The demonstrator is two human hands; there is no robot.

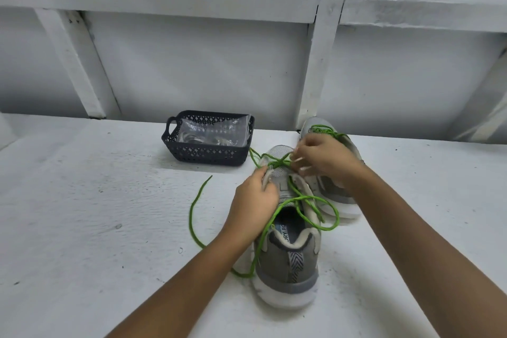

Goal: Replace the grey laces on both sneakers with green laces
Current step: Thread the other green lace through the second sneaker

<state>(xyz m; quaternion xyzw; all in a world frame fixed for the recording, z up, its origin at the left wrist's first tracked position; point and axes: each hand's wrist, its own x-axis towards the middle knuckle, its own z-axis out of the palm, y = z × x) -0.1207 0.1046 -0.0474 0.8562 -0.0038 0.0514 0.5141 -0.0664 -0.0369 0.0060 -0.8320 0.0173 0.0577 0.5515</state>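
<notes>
Head view: left hand [255, 196] grips the near sneaker [288, 261]; right hand [323, 159] pinches the green lace [276, 163], hiding most of the far sneaker [333, 191].

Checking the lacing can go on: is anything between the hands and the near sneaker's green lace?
Nothing visible. The right hand pinches the green lace over the near sneaker; the left hand grips its eyelet flap. The basket stands apart, behind.

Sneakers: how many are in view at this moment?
2. The near sneaker stands heel toward the camera; the far sneaker sits behind it to the right, partly covered by the right hand.
</notes>
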